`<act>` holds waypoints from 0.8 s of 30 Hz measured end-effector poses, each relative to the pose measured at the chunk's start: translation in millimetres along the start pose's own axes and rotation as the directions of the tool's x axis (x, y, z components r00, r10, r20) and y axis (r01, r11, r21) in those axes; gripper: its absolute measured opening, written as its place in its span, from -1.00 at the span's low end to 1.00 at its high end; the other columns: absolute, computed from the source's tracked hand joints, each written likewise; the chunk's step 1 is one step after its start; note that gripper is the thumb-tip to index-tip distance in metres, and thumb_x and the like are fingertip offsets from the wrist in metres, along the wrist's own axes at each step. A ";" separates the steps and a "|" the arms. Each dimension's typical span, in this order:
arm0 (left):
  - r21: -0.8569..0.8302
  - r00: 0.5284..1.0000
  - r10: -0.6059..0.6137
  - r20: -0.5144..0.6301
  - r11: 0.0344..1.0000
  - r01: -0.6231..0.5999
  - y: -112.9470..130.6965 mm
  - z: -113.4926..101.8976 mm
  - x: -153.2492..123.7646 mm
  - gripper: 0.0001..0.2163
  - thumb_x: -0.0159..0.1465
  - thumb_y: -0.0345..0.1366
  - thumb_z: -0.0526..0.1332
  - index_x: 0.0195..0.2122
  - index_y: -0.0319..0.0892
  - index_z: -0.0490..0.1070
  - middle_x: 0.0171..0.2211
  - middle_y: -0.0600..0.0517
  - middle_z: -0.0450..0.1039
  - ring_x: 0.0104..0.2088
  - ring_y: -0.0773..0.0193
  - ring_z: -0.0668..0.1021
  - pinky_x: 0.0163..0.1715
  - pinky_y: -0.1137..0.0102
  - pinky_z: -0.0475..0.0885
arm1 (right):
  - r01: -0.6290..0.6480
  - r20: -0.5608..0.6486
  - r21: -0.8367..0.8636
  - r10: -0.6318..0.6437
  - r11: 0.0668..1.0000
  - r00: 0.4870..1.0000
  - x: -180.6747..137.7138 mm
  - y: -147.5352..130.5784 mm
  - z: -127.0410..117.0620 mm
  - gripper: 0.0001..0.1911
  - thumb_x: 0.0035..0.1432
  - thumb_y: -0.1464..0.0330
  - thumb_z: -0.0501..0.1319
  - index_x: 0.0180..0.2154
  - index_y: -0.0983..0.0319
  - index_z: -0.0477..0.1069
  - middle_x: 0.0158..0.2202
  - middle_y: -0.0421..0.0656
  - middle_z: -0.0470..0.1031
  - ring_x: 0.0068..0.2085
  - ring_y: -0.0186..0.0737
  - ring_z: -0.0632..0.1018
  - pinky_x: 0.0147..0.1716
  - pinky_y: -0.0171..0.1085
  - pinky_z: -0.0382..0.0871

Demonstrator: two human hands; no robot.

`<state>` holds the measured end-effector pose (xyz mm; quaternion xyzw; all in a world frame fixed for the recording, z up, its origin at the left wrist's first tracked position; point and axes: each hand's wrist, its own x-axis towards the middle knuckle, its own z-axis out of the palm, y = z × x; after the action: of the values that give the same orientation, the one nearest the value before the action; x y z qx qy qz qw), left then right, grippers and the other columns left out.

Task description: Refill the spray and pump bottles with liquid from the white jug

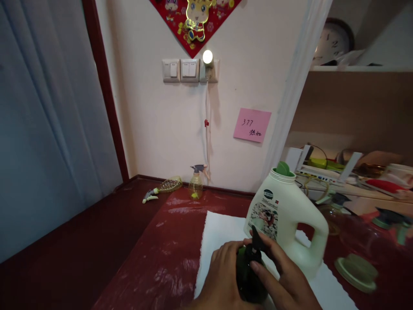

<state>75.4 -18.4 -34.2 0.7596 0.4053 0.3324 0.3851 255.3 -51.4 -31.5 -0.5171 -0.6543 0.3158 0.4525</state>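
A dark green spray bottle (247, 277) stands on a white cloth (219, 234) at the bottom of the head view. My left hand (222, 277) wraps round the bottle's left side. My right hand (285, 280) is closed round its black trigger head (256, 243) from the right. Just behind them stands a large cream detergent jug (287, 224) with a handle, its green-rimmed mouth (283, 169) open.
A cream jug cap (356, 270) lies on the red table (167, 254) at right. A small yellow spray bottle (195, 183) stands by the wall, another (163, 187) lies beside it. Cluttered shelves (355, 172) are at right; a curtain (48, 129) hangs left.
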 end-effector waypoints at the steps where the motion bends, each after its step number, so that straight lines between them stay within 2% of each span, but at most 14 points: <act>1: 0.001 1.000 0.002 -0.003 1.000 -0.002 0.0 0.7 0.1 -0.06 -0.25 -0.29 0.57 0.22 -0.14 0.27 0.18 -0.17 0.39 0.17 -0.19 0.42 0.21 -0.06 0.27 | -0.010 0.022 0.008 0.009 1.000 1.000 -1.3 -0.9 -0.3 -0.41 0.39 0.01 0.12 0.34 0.03 0.19 0.37 -0.11 0.23 0.39 -0.03 0.24 0.40 0.05 0.09; 4: 0.017 1.000 -0.003 -0.005 1.000 0.003 0.6 1.9 0.1 -0.09 -0.24 -0.31 0.55 0.19 -0.18 0.28 0.14 -0.18 0.41 0.13 -0.19 0.45 0.18 -0.06 0.29 | -0.019 0.012 0.036 0.018 0.999 1.000 -2.1 -2.0 0.4 -0.42 0.41 0.02 0.07 0.36 0.05 0.20 0.39 -0.09 0.21 0.40 -0.02 0.22 0.41 0.04 0.06; 7: 0.029 1.000 -0.023 -0.001 0.999 0.023 1.5 1.2 -0.9 -0.13 -0.22 -0.28 0.54 0.18 -0.20 0.29 0.11 -0.20 0.42 0.10 -0.20 0.46 0.16 -0.09 0.31 | 0.021 0.025 0.051 -0.023 0.998 0.999 2.3 0.1 1.5 -0.42 0.39 0.07 0.09 0.36 0.04 0.17 0.36 -0.06 0.24 0.37 0.01 0.27 0.38 0.10 0.12; 11: 0.027 1.000 0.003 -0.005 1.000 -0.003 -0.3 0.6 -2.5 -0.12 -0.18 -0.25 0.52 0.21 -0.21 0.25 0.16 -0.24 0.39 0.16 -0.23 0.44 0.20 -0.10 0.28 | 0.150 0.025 -0.104 -0.149 0.983 0.989 10.6 0.6 2.0 -0.46 0.30 0.12 0.23 0.25 0.07 0.26 0.24 -0.02 0.34 0.27 0.05 0.37 0.28 0.11 0.26; 14: 0.036 1.000 0.027 -0.010 0.999 -0.027 -2.4 1.5 -2.5 -0.15 -0.15 -0.28 0.51 0.21 -0.22 0.26 0.17 -0.24 0.39 0.16 -0.21 0.44 0.22 -0.08 0.28 | 0.171 0.008 -0.168 -0.172 0.971 0.985 11.9 -5.7 3.8 -0.54 0.32 0.14 0.21 0.18 0.11 0.31 0.15 -0.03 0.40 0.19 0.03 0.44 0.18 0.02 0.37; 18: 0.036 1.000 -0.018 0.000 0.999 0.018 -1.1 1.1 -0.9 -0.08 -0.21 -0.27 0.55 0.22 -0.18 0.25 0.18 -0.22 0.37 0.17 -0.22 0.42 0.23 -0.09 0.26 | 0.130 -0.126 -0.093 -0.141 0.987 0.982 7.5 -16.3 3.9 -0.58 0.36 0.10 0.17 0.17 0.08 0.35 0.16 -0.08 0.43 0.19 0.00 0.46 0.18 -0.08 0.37; 24: 0.045 0.995 -0.094 0.019 0.995 0.093 3.9 -0.7 -0.7 -0.03 -0.29 -0.34 0.57 0.22 -0.22 0.26 0.18 -0.22 0.34 0.16 -0.24 0.40 0.21 -0.10 0.28 | 0.036 -0.108 0.085 -0.027 0.996 0.994 5.1 -24.3 -12.9 -0.55 0.34 0.10 0.25 0.18 0.08 0.35 0.23 -0.07 0.43 0.20 -0.07 0.48 0.19 -0.22 0.42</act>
<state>75.9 -20.2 -30.7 0.7515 0.4436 0.2969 0.3878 257.4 -53.6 -3.7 -0.5026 -0.6228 0.3087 0.5140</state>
